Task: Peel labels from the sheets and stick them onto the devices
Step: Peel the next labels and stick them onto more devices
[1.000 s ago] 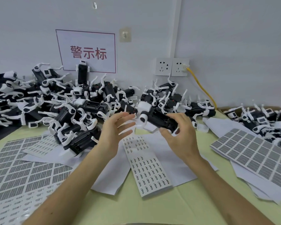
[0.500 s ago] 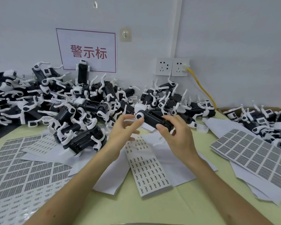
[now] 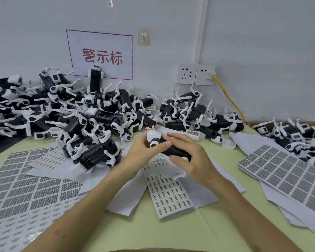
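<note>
Device (image 3: 173, 150), black body, white fittings: held just above the table (image 3: 153, 233) | left hand (image 3: 144, 151): clasped round its white end, thumb on top | right hand (image 3: 195, 157): fingers curled over the black body | small-label sheet (image 3: 168, 193): flat, directly beneath | device pile (image 3: 80, 115): behind, against wall | large-label sheets (image 3: 289, 177): right of hands.

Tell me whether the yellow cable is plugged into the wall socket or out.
Plugged in: the yellow cable ends at a plug seated in the right wall socket.
</note>
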`<state>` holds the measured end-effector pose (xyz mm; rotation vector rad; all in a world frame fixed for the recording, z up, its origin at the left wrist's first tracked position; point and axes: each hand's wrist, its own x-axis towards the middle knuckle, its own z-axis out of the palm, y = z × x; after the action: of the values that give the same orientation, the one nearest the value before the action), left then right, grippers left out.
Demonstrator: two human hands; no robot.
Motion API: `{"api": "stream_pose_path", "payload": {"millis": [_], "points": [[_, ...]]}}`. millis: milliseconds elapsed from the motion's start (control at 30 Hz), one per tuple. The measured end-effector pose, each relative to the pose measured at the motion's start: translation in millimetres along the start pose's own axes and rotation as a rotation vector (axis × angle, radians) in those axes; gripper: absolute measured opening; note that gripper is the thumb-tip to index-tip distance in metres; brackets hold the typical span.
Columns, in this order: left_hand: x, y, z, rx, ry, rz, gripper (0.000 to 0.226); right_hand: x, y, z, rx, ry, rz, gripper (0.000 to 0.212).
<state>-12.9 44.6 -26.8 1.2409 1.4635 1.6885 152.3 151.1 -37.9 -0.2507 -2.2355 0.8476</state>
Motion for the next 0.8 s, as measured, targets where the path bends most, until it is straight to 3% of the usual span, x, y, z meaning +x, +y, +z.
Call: {"api": "stream_pose_path", "payload": {"millis": [200,300,433,567,633,800], "points": [[0.3,1.4,2.8,0.028,0.036,-0.013,0.039,1.6,-4.6,1.3,0.072,0.09,-0.034,0.052],[2.0,0.9,0.4,0.156,0.099,0.012,0.047,3.1,-1.3,2.0,-0.076,0.235,-0.044,0.048],[6.0,-7.2,-14.5,0.686,0.228,0.01,0.04,6.6,11.5,-18.9,-0.309,0.503,0.163,0.044],[6.4,-18.9,-11.8,1.211,-0.033,-0.234,0.055,1.1,27.6,-40.0,-0.614,0.585,0.324,0.038],[6.4,-18.7,-11.5,1.193,-0.043,-0.254,0.052,-0.7,34.5,-46.1,-0.658,0.547,0.438,0.036],[5.7,-10.6,-11.4,0.697,0.073,-0.18,0.023,-3.8,39.9,-51.6,-0.735,0.541,0.554,0.038]]}}
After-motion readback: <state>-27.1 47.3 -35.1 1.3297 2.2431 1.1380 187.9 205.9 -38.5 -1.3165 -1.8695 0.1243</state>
